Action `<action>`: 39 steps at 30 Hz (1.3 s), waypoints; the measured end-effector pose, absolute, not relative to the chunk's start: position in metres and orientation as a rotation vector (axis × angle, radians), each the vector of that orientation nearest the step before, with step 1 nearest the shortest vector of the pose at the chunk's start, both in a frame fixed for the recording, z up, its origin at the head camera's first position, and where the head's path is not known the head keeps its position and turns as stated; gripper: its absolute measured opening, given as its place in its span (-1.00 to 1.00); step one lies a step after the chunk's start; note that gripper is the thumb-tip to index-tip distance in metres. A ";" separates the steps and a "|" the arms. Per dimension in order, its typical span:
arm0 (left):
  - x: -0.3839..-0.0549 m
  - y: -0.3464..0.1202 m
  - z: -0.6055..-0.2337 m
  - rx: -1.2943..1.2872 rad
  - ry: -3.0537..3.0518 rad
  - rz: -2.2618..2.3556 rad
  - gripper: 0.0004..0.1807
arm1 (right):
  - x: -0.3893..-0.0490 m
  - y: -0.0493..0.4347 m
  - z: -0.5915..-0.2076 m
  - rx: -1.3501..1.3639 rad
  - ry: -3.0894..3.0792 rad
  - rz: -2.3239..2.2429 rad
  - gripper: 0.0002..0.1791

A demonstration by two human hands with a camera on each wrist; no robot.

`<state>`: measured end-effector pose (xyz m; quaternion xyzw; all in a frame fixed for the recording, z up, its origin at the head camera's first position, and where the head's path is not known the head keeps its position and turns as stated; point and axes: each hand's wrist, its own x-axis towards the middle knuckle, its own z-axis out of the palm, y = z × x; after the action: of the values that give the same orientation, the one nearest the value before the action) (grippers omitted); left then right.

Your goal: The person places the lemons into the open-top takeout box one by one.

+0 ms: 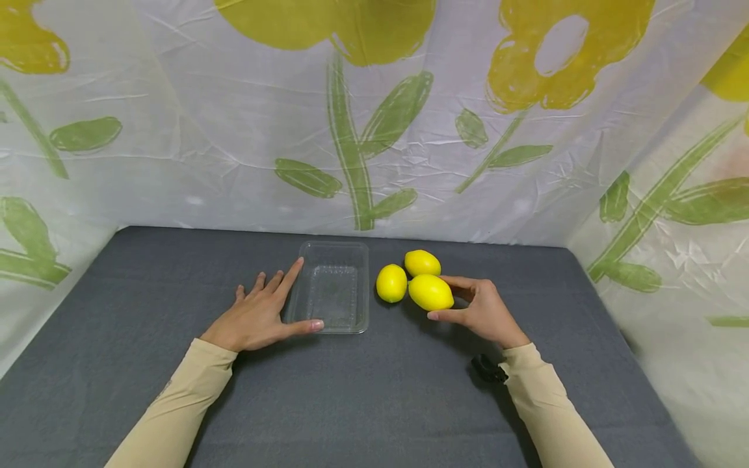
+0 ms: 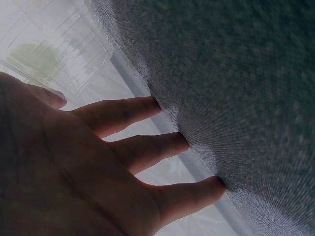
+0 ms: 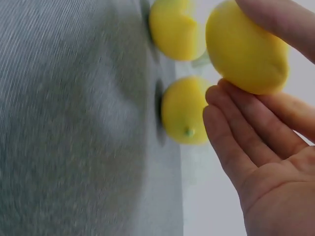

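Observation:
Between the thumb and fingers of my right hand [image 1: 482,311] is a yellow lemon [image 1: 431,292], held a little above the table. In the right wrist view that same lemon [image 3: 246,51] is clear of the cloth. Two more lemons rest on the table just beyond it, one to the left [image 1: 391,283] and one at the back [image 1: 422,263]. My left hand [image 1: 257,317] lies spread at the left side of a clear plastic tray [image 1: 330,325], its thumb and index finger touching the rim. In the left wrist view, the other fingertips [image 2: 181,140] rest on the cloth.
A dark grey cloth [image 1: 351,403] covers the table. Behind and beside it hangs a white curtain [image 1: 234,130] printed with yellow flowers and green leaves. A small black object [image 1: 488,368] is at my right wrist.

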<state>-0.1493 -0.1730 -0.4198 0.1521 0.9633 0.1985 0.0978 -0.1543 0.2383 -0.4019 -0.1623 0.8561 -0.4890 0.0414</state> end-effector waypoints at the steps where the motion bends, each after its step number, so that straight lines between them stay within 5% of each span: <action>1: -0.149 -0.173 -0.420 0.452 2.850 0.588 0.31 | -0.154 0.237 -0.401 -0.506 2.619 -1.513 -0.23; 21: -0.149 -0.171 -0.420 0.460 2.861 0.596 0.31 | -0.159 0.169 -0.394 -0.798 2.521 -1.622 -0.34; 39: -0.150 -0.172 -0.421 0.449 2.851 0.593 0.32 | -0.217 0.135 -0.387 -0.853 2.620 -1.390 -0.27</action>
<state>-0.1502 -0.1724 -0.4208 0.1517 0.9630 0.2004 0.0972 -0.2166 0.1347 -0.3872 -0.2763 0.8487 -0.4501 0.0276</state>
